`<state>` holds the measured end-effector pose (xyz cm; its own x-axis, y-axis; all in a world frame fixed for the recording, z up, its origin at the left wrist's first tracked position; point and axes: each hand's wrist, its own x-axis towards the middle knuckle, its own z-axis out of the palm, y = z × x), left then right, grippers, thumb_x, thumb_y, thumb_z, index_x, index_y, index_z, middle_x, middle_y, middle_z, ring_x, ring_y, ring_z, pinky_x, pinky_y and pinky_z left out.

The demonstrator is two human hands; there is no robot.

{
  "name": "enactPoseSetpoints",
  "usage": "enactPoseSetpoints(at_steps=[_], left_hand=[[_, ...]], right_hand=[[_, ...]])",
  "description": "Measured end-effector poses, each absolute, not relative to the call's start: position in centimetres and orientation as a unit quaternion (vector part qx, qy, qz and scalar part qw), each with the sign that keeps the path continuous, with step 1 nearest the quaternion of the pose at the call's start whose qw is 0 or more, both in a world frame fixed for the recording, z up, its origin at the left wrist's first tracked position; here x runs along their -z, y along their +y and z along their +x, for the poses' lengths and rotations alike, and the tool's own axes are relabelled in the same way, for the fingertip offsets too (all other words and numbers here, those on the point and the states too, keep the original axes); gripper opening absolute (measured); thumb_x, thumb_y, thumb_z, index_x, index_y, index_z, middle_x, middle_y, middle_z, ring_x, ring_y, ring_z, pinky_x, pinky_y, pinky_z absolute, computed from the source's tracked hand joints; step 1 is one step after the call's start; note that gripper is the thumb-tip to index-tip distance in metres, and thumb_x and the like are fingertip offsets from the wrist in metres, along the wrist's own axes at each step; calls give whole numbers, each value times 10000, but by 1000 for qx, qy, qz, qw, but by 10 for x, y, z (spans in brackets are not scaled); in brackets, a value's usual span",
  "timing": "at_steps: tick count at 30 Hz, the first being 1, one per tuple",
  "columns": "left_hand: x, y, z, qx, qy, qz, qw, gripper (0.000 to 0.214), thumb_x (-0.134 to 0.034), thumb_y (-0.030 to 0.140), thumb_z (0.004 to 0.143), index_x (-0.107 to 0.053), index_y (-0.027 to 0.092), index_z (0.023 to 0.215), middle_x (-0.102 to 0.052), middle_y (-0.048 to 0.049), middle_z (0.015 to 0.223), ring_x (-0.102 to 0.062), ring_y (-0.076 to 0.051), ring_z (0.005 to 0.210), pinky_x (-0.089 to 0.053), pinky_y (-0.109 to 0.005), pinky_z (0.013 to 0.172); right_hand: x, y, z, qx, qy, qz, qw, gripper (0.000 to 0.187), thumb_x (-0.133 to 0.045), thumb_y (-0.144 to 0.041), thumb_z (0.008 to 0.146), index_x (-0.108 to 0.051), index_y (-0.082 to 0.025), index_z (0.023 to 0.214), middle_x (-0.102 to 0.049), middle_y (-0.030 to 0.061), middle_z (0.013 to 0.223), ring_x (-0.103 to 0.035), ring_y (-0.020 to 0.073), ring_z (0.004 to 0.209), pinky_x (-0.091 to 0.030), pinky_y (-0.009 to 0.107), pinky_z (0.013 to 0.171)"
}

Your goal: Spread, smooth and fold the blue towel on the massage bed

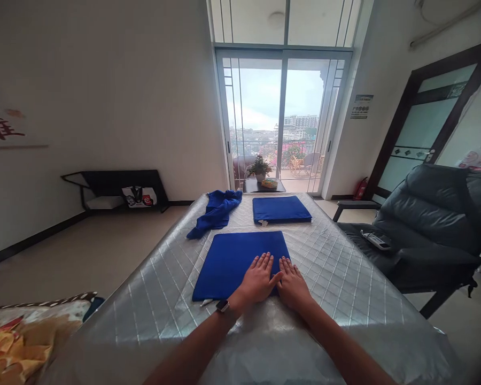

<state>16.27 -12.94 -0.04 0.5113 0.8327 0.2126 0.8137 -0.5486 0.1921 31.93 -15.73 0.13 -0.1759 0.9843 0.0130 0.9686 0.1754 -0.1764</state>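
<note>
A flat, folded blue cloth (234,262) lies in front of me on a table with a quilted silver cover (324,283). My left hand (257,280) lies flat on its right part, fingers stretched out. Beside it, my right hand (292,283) rests along the cloth's right edge, also with straight fingers. The left thumb touches or nearly touches the right hand. A small white tag pokes out at the cloth's near edge. Farther back sits a neat folded blue stack (282,208) with a white tag. To its left is a crumpled blue cloth (220,211).
On the right stands a black armchair (425,214) with a white device (377,240) on its seat. Beyond the table's far edge, a potted plant (260,168) stands before the glass sliding door. A yellow cloth (16,350) lies at the lower left.
</note>
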Motion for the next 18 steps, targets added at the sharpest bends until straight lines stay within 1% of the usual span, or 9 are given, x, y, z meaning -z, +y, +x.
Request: enactPoseSetpoints(at_steps=[2,4,7,10,13,15,18], left_hand=[[5,-129,183,-154,449,879,46,725,-97,579,1025,-315,152,1569,-298,-109,1628,-214,-216,1525,-168,-430,1255],[8,-130,189,-153,449,878,63,731,-92,578,1027,-306,139,1571,-304,-114,1626,-219,-217,1524,-173,-427,1254],[11,-133,171,-136,464,872,71,750,-111,616,1015,-286,153,1579,-274,-96,1637,-198,-221,1530,-143,-430,1259],[10,-139,134,-110,496,858,69,760,-130,653,1000,-271,190,1585,-232,-59,1649,-164,-227,1537,-120,-441,1262],[10,-146,86,-80,549,829,68,754,-153,671,993,-260,219,1588,-210,-34,1651,-150,-242,1538,-134,-463,1258],[11,-153,52,-66,587,805,58,725,-161,653,1001,-253,237,1588,-202,-30,1650,-145,-250,1537,-137,-483,1254],[14,-165,12,-52,629,774,43,741,-154,642,1007,-227,191,1591,-164,-65,1655,-130,-269,1538,-139,-507,1248]], right_hand=[[-2,-158,321,-53,-776,-626,52,651,-287,-273,982,-209,-67,1594,-131,104,1662,-112,232,1537,-115,399,1242],[-2,-158,322,-49,-782,-619,49,646,-280,-255,980,-206,-72,1596,-129,104,1662,-111,234,1537,-118,402,1242],[-2,-157,322,-65,-773,-628,55,649,-252,-362,1013,-219,-71,1592,-143,109,1660,-115,229,1537,-105,395,1243],[-3,-156,321,-80,-764,-637,61,702,-233,-480,1021,-218,-71,1592,-144,104,1661,-103,220,1539,-85,384,1244],[-5,-156,320,-90,-762,-638,62,718,-210,-511,1023,-199,-77,1595,-129,90,1663,-82,210,1541,-68,380,1245],[-6,-156,320,-97,-762,-638,59,715,-198,-513,1026,-180,-86,1599,-113,79,1665,-70,205,1542,-59,382,1245],[-7,-156,321,-108,-762,-636,57,728,-190,-538,1024,-150,-97,1602,-85,64,1670,-50,198,1543,-49,385,1246]])
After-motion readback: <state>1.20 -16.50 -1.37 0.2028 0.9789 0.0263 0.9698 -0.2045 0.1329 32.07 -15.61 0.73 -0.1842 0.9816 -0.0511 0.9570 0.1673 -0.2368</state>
